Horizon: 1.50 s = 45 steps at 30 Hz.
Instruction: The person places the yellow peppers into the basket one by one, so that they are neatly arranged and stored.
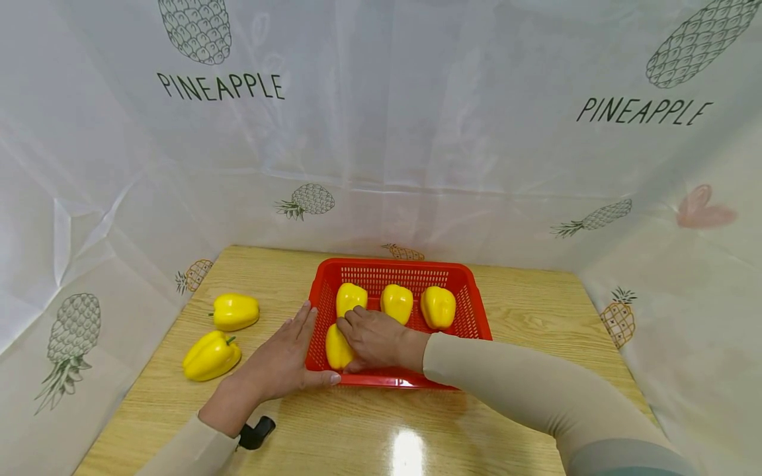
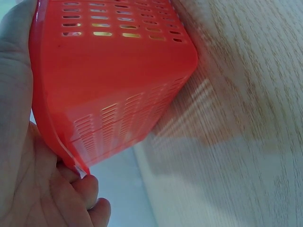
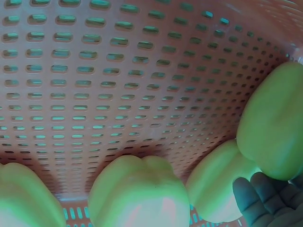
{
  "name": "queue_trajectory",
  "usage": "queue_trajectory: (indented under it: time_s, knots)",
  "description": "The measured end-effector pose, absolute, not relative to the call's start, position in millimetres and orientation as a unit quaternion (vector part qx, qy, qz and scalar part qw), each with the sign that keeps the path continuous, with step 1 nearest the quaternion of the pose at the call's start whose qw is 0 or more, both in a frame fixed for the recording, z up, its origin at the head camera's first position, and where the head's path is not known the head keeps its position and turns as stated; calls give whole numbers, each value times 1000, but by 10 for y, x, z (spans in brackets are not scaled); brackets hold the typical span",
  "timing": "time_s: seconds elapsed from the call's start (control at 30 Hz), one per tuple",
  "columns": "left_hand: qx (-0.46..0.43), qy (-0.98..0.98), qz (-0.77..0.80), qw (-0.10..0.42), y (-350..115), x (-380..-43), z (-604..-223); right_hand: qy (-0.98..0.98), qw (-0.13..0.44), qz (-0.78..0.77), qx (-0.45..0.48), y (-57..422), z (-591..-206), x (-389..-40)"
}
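Note:
A red plastic basket (image 1: 401, 381) with slotted walls stands on the table. At its near left corner, my left hand (image 1: 280, 360) holds the rim, thumb along the front edge and fingers along the left side. My right hand (image 1: 378, 337) reaches inside and grips a yellow bell pepper (image 1: 338, 348) at the left; its palm side is hidden in the head view. Behind it in the basket sit a yellow bell pepper (image 1: 351, 299) at the far left, another bell pepper (image 1: 397, 303) in the middle and one more bell pepper (image 1: 438, 308) at the right.
Left of the basket, two yellow bell peppers lie on the wooden table (image 1: 524, 311): one pepper (image 1: 236, 311) farther back, the other pepper (image 1: 211, 357) nearer my left forearm. A white pineapple-print sheet (image 1: 417, 145) walls the table at the back and sides.

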<state>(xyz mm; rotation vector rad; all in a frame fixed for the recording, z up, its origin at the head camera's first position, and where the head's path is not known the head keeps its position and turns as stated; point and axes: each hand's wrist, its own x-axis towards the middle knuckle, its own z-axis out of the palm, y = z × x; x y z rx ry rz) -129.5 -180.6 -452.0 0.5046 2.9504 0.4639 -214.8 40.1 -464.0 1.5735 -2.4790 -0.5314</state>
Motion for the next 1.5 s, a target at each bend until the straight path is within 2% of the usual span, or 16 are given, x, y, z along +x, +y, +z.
queue_trajectory:
  time_s: [0.47, 0.87, 1.23, 1.5]
  knots:
    - [167, 972, 151, 61, -1810, -1312, -4510, -829, 90, -200, 515, 458, -4540, -2167]
    - [158, 972, 157, 71, -1828, -1308, -4499, -856, 80, -194, 472, 736, -4195, -2265]
    - [155, 973, 155, 75, -1830, -1312, -4513, -901, 81, -118, 410, 1374, -4015, -2277]
    - [159, 972, 155, 72, -1819, -1325, -4519, -916, 149, -73, 366, 2010, -4122, -2102]
